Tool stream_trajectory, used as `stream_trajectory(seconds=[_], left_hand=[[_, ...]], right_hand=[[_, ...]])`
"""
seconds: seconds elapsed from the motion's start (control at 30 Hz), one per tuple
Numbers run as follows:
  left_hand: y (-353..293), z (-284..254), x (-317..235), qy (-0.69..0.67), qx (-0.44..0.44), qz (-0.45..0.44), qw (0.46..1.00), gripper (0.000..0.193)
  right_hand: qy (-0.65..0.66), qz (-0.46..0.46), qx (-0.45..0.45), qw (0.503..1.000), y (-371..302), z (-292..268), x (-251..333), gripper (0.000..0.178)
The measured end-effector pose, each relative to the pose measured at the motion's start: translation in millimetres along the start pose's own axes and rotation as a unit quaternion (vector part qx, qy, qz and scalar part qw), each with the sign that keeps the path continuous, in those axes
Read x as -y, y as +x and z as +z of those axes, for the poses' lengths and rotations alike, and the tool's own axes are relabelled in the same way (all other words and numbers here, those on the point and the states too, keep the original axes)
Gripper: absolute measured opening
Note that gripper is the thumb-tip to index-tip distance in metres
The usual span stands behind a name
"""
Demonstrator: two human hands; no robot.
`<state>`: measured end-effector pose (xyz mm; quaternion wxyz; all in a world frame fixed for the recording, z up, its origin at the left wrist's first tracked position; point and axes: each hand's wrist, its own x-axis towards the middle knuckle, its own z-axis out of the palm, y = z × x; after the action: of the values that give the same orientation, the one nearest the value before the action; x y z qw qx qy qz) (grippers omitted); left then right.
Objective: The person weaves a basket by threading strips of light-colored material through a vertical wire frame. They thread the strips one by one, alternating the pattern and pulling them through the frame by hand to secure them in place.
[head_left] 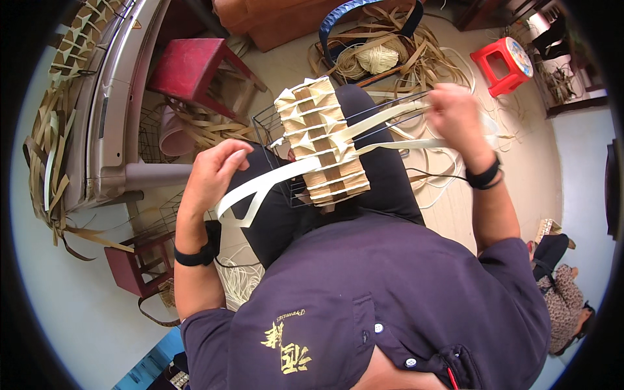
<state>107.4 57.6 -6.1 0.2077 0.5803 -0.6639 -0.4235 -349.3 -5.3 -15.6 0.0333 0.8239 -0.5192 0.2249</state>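
Observation:
Across my lap rests a dark wire frame (262, 123) partly covered by a weave of cream and tan flat strips (323, 146), pleated in raised folds. My right hand (453, 117), smeared by motion, is closed at the right on a cream strip (385, 118) that stretches from the weave. A second cream strip (416, 144) runs below it. To the left of the weave, my left hand (218, 170) has its fingers curled, thumb near the forefinger. Beneath its palm bends a loose cream strip (266, 181); the lower fingers are hidden, so whatever they grip does not show.
A red wooden stool (188, 68) stands front left, and a small red plastic stool (500, 65) far right. Tan strips and a cream ball of cord (379, 57) lie ahead with a blue-handled basket (325, 32). Another person (562, 302) sits at the right edge.

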Motion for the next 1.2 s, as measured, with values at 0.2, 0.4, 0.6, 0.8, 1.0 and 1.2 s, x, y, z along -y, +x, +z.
stream_trajectory(seconds=[0.2,0.4,0.6,0.8,1.0,1.2], left_hand=[[-46,1,65,-0.214,-0.052,-0.088,0.971,0.023],[-59,28,48,-0.276,-0.071,-0.015,0.958,0.035],[-45,1,-13,-0.125,-0.068,0.116,0.983,0.078],[-63,-5,-15,-0.041,0.053,0.043,0.997,0.050],[-86,-12,30,-0.070,0.007,-0.029,0.997,0.013],[-91,-16,26,-0.031,-0.037,-0.072,0.996,0.007]], right_hand=[[-0.250,0.310,0.119,0.909,-52,-80,-117,0.020],[0.150,-0.001,0.005,0.989,-22,-23,8,0.016],[0.294,-0.188,0.063,0.935,11,40,106,0.018],[0.322,-0.201,0.127,0.916,20,54,100,0.016],[0.306,-0.191,0.138,0.922,22,50,101,0.014],[0.245,-0.178,0.123,0.945,20,48,103,0.007]])
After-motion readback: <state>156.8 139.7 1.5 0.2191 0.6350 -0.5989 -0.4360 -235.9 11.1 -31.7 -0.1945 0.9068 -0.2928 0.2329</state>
